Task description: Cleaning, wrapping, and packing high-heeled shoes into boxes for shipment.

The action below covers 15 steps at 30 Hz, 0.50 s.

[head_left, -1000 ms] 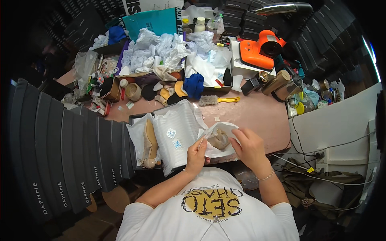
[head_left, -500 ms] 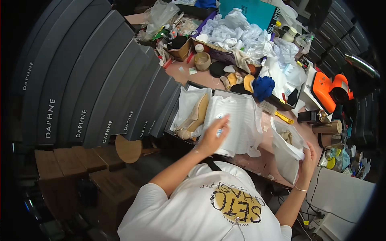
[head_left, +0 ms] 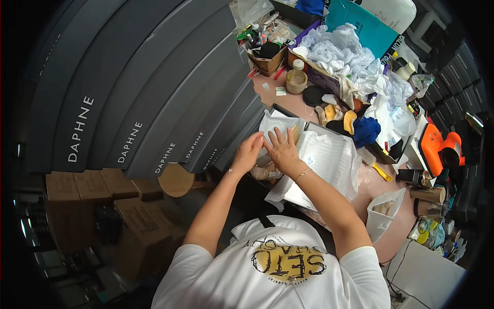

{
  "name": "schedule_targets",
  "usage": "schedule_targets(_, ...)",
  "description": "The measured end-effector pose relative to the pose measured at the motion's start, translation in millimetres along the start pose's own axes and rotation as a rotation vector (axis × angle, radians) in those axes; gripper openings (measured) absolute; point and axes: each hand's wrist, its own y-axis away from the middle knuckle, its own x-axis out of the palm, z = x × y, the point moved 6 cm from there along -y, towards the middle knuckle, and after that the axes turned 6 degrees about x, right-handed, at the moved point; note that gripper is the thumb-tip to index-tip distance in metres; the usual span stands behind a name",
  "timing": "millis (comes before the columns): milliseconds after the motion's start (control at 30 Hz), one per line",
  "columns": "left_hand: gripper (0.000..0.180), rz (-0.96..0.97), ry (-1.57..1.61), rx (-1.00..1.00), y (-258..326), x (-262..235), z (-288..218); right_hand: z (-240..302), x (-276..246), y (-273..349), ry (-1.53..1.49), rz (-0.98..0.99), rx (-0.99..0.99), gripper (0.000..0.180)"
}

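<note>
Head view
Box: your open shoe box lined with crinkled white tissue paper [head_left: 329, 165] lies on the pink worktop [head_left: 396, 206], just in front of you.
Left hand: your left hand [head_left: 248, 153], fingers spread flat, presses the tissue at the box's left end.
Right hand: your right hand [head_left: 282, 149], open and palm down, lies just beside it on the same tissue.
Shoe: one tan shoe [head_left: 267, 170], mostly hidden under both hands.
Bag: one white paper bag [head_left: 383, 219], well apart to your right.
Stack: grey shoe boxes [head_left: 154, 92], many, to your left.
</note>
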Motion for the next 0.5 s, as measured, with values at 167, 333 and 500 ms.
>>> schedule_targets(167, 0.035, -0.127, 0.027, -0.064, 49, -45, 32, -3, 29, -6, 0.078, 0.269, -0.047, 0.018)
schedule_targets(333, 0.052, -0.185, 0.428, -0.308, 75, -57, 45, -17, -64, 46, -0.271, -0.060, -0.204, 0.008)
schedule_targets(500, 0.082, 0.438, 1.430, -0.774, 88, 52, -13, -14, -140, 105, -0.457, -0.253, -0.278, 0.013)
